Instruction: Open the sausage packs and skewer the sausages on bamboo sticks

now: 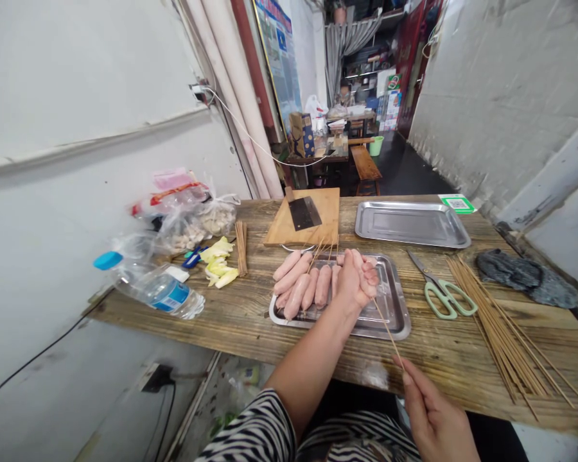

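Note:
My left hand (pixel 352 277) is closed over the metal tray (pixel 401 321), its fingers wrapped round what looks like a pale pink sausage, mostly hidden by the palm. From below, a thin bamboo skewer (pixel 386 328) runs up to the near end of that hand; how far it is in the sausage cannot be made out. My right hand (pixel 433 410) pinches the skewer's lower end between thumb and fingers, just off the table's front edge. Several raw sausages (pixel 297 295) lie on the tray's left half, and skewers (pixel 322 247) stick out beyond some of them.
Right of the tray lie green-handled scissors (pixel 443 295), loose skewers (pixel 505 333) and a dark crumpled bag (pixel 525 276). Behind are a second metal tray (pixel 411 224) and a cleaver (pixel 306 213) on a cutting board (pixel 330 215). A water bottle (pixel 171 295) and cabbage leaves (pixel 219 263) sit left.

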### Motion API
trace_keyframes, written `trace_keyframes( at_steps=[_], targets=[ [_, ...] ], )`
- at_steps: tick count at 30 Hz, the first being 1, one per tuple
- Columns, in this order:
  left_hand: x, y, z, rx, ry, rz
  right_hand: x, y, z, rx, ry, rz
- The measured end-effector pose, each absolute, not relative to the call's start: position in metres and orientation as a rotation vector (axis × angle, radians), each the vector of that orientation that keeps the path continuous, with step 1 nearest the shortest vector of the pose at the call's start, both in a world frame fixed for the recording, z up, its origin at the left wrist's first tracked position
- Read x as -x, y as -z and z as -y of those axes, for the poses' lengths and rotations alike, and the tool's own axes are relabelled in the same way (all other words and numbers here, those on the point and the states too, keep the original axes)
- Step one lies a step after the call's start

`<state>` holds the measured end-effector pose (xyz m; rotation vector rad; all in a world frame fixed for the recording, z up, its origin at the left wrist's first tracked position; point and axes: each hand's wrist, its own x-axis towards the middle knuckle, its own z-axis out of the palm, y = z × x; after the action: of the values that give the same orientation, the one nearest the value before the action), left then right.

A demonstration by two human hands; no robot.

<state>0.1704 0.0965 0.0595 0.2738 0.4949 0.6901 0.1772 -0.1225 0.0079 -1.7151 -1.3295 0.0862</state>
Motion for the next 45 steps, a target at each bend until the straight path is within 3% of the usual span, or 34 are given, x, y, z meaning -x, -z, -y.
trace_keyframes(
  at_steps=[10,45],
  targets=[
    [-0.171,-0.059,-0.095,-0.281,-0.705,-0.471,-0.171,-0.011,0.106,1.721,0.000,1.316],
    [-0.174,-0.053,-0.097,-0.356,-0.743,-0.472,-0.171,-0.016,0.071,1.731,-0.168,1.141]
  ],
)
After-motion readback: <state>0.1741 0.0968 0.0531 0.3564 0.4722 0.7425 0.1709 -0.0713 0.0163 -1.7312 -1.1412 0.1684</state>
